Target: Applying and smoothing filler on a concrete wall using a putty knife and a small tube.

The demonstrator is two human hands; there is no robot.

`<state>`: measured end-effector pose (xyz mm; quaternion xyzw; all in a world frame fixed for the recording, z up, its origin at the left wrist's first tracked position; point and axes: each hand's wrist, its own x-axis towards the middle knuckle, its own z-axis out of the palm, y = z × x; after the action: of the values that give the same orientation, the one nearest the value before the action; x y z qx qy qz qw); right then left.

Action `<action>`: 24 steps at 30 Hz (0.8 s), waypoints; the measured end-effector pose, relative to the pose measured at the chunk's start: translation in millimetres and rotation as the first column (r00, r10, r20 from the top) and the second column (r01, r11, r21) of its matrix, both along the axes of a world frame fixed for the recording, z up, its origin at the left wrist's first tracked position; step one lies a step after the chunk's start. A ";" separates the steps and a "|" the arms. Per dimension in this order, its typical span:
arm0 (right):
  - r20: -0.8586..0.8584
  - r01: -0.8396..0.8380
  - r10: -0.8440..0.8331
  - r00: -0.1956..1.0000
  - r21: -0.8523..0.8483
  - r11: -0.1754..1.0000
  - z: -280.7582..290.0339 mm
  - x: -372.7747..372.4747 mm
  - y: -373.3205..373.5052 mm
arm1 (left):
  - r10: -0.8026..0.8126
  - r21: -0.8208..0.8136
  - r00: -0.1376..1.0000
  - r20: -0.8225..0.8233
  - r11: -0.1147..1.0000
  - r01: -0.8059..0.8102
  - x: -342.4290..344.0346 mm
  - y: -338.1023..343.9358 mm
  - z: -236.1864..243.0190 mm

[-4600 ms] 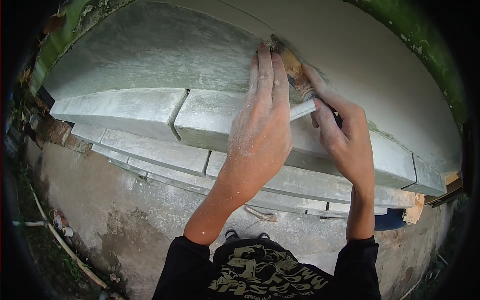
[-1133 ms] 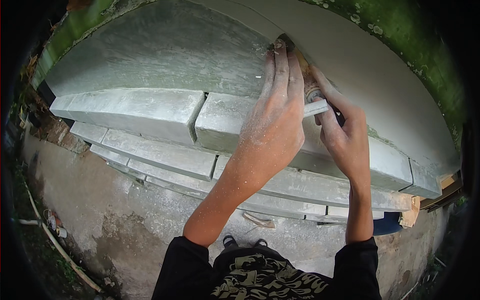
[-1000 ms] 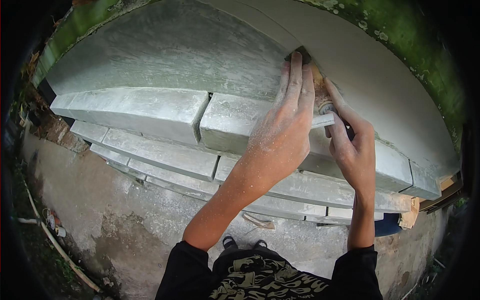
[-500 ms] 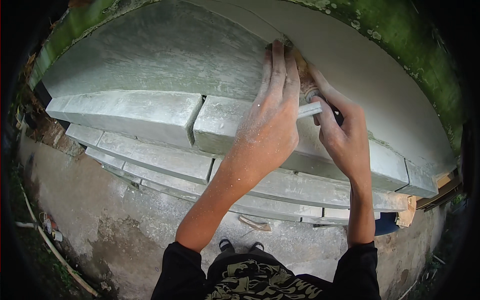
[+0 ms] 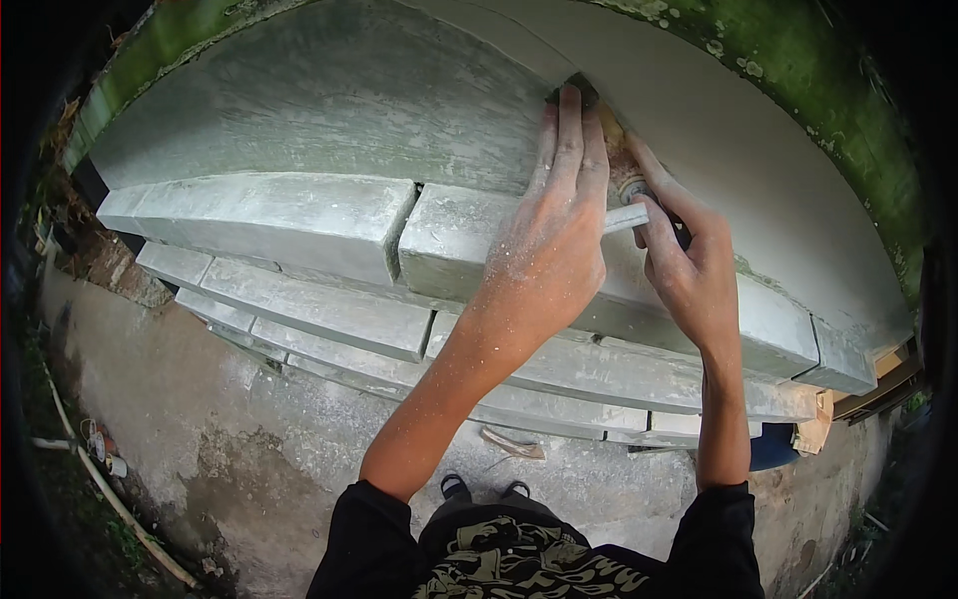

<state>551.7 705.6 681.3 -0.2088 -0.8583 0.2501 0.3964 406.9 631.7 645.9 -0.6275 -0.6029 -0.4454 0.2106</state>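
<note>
My left hand point(image 5: 549, 240), dusted with pale powder, lies with its fingers stretched flat. Its fingertips rest on the dark end point(image 5: 582, 90) of a worn tool against the grey wall face point(image 5: 349, 90). Its thumb is hidden. Closed round the same brown tool point(image 5: 621, 150) is my right hand point(image 5: 691, 260), beside a round metal fitting point(image 5: 634, 187). A short pale grey bar point(image 5: 627, 217) sticks out from under my left palm toward my right thumb. The tool's exact kind cannot be made out, since both hands cover most of it.
Below my hands, curved ledges of grey concrete point(image 5: 259, 215) step down, with gaps between blocks. A smooth pale surface point(image 5: 758, 170) rises at the right, edged by a mossy green rim point(image 5: 798, 80). My feet stand on stained concrete ground point(image 5: 299, 469) near a wood scrap point(image 5: 514, 443).
Both hands and the tool have shifted only slightly, the left hand a little to the right. The whole view has moved a touch too. Their hold looks the same.
</note>
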 end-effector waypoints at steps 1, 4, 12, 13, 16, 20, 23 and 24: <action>0.002 0.007 -0.007 1.000 0.000 1.000 0.4 -2.1 -2.0 | 0.058 0.053 0.998 -0.011 0.997 -0.058 -1.3 1.1 1.2; -0.016 -0.026 0.028 0.999 0.080 0.996 -2.9 -10.8 -5.8 | 0.036 0.039 0.999 -0.012 0.999 -0.035 -0.3 -3.3 -0.4; -0.023 -0.062 0.065 0.998 0.134 0.989 16.8 -25.6 -7.0 | 0.077 0.012 0.996 -0.032 0.997 -0.077 -20.8 -20.4 24.2; -0.030 -0.039 0.041 0.999 0.051 0.998 10.6 -18.9 -9.9 | 0.083 0.014 0.996 -0.032 0.996 -0.082 -19.4 -20.1 15.9; -0.050 -0.005 0.004 0.999 -0.014 1.000 -4.0 -7.0 -7.7 | -0.063 -0.037 0.998 -0.014 0.997 0.063 -12.0 -12.2 -1.2; -0.031 0.011 -0.010 0.999 0.047 0.999 16.4 -17.4 -9.5 | -0.022 0.022 1.000 -0.002 1.000 0.022 -13.3 -15.1 16.6; -0.051 -0.036 0.043 0.998 0.138 0.990 10.7 -17.3 -6.9 | 0.019 0.005 0.999 -0.048 1.000 -0.018 -20.7 -18.9 15.3; -0.008 -0.006 0.006 1.000 -0.014 1.000 11.1 -7.4 -10.3 | -0.032 -0.035 0.999 -0.022 0.999 0.032 -14.4 -17.6 10.1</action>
<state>544.3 695.4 692.3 -0.2078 -0.8556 0.2582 0.3977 392.5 614.0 656.0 -0.6456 -0.5980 -0.4312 0.1991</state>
